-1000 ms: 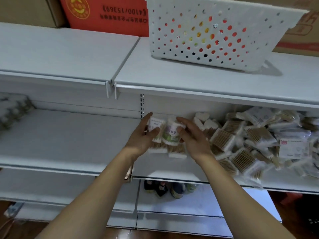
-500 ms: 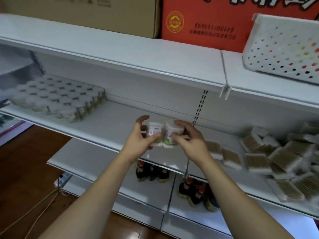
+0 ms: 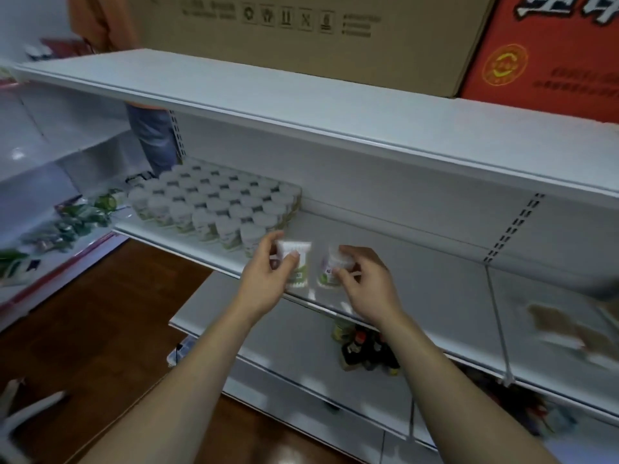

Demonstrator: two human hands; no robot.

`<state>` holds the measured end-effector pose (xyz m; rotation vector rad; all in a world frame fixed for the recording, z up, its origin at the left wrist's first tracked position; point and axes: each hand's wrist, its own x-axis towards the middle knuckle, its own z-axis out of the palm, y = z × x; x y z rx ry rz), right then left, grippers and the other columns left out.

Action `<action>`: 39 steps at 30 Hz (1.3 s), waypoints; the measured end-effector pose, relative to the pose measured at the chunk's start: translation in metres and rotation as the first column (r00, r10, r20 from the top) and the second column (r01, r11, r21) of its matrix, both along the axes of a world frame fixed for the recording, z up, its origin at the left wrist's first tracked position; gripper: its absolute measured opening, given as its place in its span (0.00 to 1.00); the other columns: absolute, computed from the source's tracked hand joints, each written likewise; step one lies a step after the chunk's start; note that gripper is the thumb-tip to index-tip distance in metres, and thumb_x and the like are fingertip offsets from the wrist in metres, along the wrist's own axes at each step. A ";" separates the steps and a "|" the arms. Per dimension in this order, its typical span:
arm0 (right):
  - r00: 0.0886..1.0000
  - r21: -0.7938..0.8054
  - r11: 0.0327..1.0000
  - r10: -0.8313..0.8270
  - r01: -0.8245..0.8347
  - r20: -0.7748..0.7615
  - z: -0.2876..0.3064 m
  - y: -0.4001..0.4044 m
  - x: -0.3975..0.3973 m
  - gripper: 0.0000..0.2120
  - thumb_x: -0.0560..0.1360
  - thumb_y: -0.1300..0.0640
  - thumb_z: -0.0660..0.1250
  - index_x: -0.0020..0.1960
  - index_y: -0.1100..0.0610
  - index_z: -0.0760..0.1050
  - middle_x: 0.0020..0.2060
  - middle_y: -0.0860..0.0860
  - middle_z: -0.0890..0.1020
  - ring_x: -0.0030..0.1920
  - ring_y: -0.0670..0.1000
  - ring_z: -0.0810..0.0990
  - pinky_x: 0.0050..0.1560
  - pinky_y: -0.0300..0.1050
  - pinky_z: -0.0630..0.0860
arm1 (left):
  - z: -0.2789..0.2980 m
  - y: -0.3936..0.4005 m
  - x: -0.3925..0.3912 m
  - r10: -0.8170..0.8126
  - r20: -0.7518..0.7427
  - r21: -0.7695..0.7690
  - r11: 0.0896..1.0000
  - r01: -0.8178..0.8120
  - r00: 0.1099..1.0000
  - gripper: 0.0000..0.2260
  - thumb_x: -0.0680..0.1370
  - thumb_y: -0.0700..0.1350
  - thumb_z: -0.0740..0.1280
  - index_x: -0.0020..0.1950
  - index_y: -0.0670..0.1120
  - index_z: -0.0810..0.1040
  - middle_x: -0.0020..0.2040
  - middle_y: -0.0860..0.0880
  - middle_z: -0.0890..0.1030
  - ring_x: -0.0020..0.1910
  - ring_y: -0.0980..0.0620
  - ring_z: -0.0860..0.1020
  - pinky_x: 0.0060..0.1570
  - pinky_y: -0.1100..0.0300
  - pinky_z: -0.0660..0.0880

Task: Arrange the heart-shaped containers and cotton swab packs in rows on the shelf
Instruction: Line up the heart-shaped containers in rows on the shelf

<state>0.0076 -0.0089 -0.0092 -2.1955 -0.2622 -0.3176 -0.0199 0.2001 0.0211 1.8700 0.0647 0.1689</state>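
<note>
A: What's diff vs a sec ago?

B: The view has swung left. The loose swab pile that was right by the hands is now well off to the right, only a brown blur (image 3: 562,321) at the edge. The block of arranged containers (image 3: 217,204) is now just up-left of the left hand (image 3: 268,279).

A: And the hands?

B: A sec ago they were pressed together around both items. Now they've split, a gap between them. Left hand grips one container (image 3: 299,262), thumb across its front and fingers curled round the back. Right hand (image 3: 363,279) pinches the other container (image 3: 330,270) with curled fingertips. Both closed on their loads, nothing loose.

A: Heart-shaped ones?

B: Too blurry to tell the shape. White tubs, green-ish labels, same look as the block.

A: Where are they vs the shelf (image 3: 418,262)?

B: Over its front edge, in the bare stretch just right of the block. Can't tell if the bases touch yet.

A: So what's it mean?

B: My read: carry's abt done, placing comes next. Splitting the pair suggests each goes down separately, prob extending the front row rightward from the block. Left-hand one sits nearest the last tub, so likely it goes first. Risk: knocking the front corner tub while sliding in.
</note>
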 end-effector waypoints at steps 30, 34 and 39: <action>0.950 -0.738 0.648 -0.311 0.190 -0.029 -0.031 0.097 0.192 0.35 0.77 0.59 0.60 0.81 0.51 0.50 0.70 0.55 0.66 0.69 0.60 0.65 0.61 0.56 0.73 | 0.003 0.080 0.185 -0.206 0.057 0.084 0.976 0.201 0.977 0.20 0.79 0.54 0.68 0.70 0.54 0.71 0.53 0.58 0.74 0.50 0.57 0.78 0.49 0.57 0.77; 0.935 -0.733 0.656 -0.346 0.180 -0.080 -0.029 0.103 0.201 0.36 0.77 0.59 0.60 0.81 0.52 0.48 0.73 0.54 0.64 0.70 0.60 0.63 0.62 0.57 0.72 | 0.000 0.094 0.195 -0.230 0.070 0.107 0.969 0.222 0.971 0.21 0.79 0.53 0.68 0.71 0.53 0.71 0.50 0.63 0.74 0.46 0.62 0.77 0.49 0.54 0.78; 0.926 -0.711 0.678 -0.362 0.186 -0.104 -0.033 0.109 0.201 0.39 0.77 0.60 0.61 0.81 0.52 0.44 0.72 0.56 0.64 0.67 0.62 0.67 0.60 0.57 0.72 | -0.003 0.100 0.203 -0.270 0.061 0.115 0.958 0.262 0.961 0.21 0.79 0.54 0.69 0.70 0.53 0.71 0.51 0.62 0.74 0.50 0.55 0.79 0.50 0.52 0.79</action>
